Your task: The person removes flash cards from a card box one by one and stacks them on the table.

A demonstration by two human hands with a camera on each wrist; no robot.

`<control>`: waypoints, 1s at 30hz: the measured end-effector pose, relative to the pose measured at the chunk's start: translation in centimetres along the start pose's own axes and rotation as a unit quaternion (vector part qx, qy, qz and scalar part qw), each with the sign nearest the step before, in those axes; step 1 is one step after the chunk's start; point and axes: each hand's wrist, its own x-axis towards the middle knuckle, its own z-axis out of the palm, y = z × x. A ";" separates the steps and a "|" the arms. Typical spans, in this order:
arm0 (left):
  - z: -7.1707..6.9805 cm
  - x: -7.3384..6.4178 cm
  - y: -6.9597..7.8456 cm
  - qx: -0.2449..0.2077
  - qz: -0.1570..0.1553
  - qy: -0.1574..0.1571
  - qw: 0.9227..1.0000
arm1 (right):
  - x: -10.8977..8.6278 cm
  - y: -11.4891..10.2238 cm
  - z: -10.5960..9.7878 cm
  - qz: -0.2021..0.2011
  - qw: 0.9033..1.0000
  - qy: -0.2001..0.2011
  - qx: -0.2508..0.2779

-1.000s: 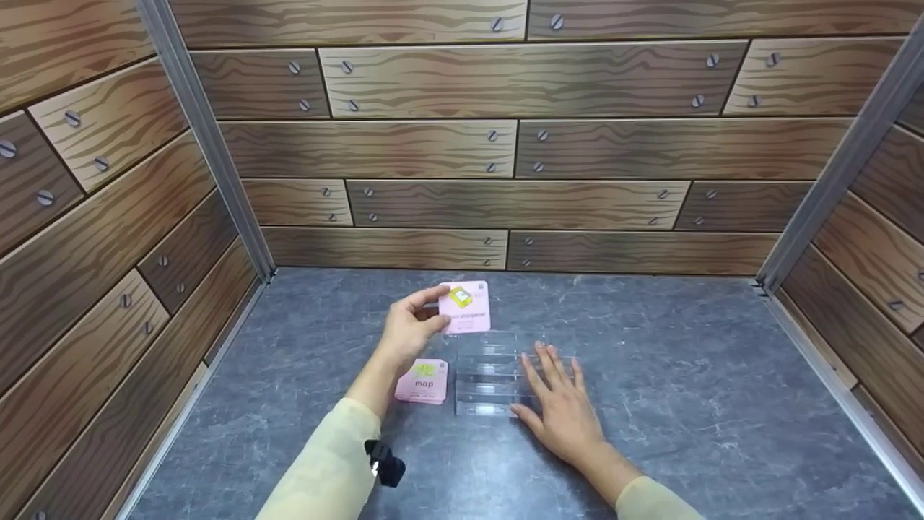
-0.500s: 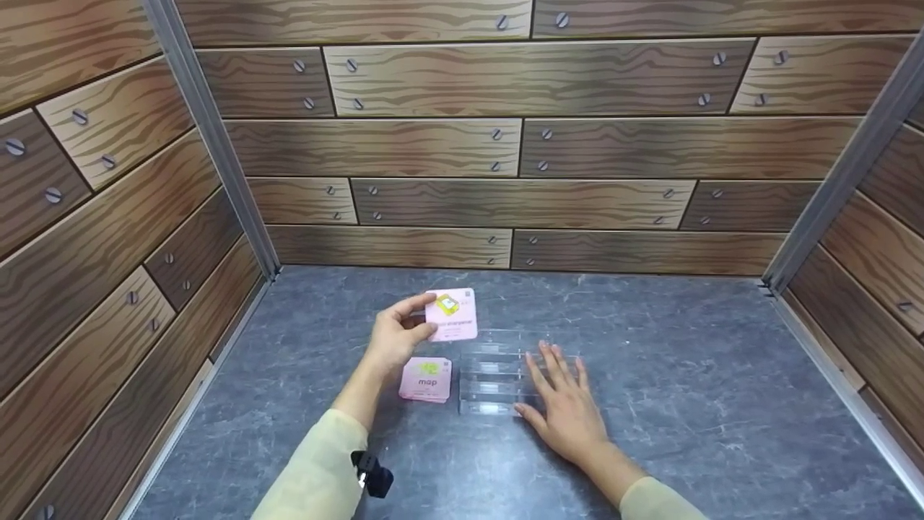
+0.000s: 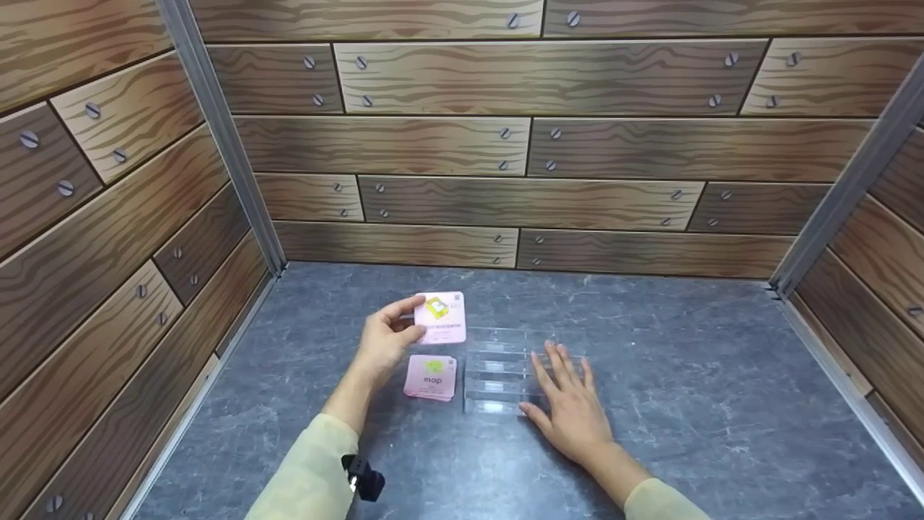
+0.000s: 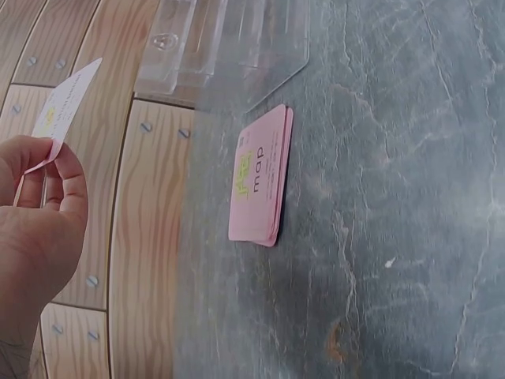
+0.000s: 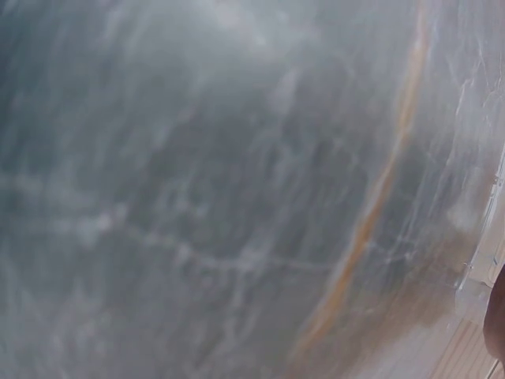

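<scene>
My left hand (image 3: 384, 341) pinches a pink flashcard (image 3: 442, 318) by its left edge, between thumb and fingers. The card shows a yellow picture over a line of print and is raised above the table. Just below it lies a small stack of pink cards (image 3: 431, 377); the top one reads "map", as the left wrist view also shows. To the right of the stack stands a clear plastic tray (image 3: 494, 386) with several slots. Over the tray's right part rests my right hand (image 3: 572, 419), fingers spread and straight. In the right wrist view only a sliver of that hand shows.
The grey marbled tabletop (image 3: 722, 375) carries all of this. Wood-print panels (image 3: 447, 144) stand at the back and on both sides, with metal posts (image 3: 224, 144) at the corners. A black wrist camera (image 3: 364, 478) sits on my left sleeve.
My left hand has drawn the pinched flashcard to the left and slightly down, away from over the tray's far edge. The right hand keeps its place on the tray. The head view has shifted slightly.
</scene>
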 end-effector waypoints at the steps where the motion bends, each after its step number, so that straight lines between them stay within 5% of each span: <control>1: -0.1 0.0 -0.1 -0.001 0.000 0.001 1.000 | 0.0 0.0 0.0 0.001 1.000 -0.002 -0.001; 30: -2.1 -0.7 -1.8 -0.007 -0.025 0.014 1.000 | 0.1 0.1 -0.2 0.008 1.000 -0.007 -0.009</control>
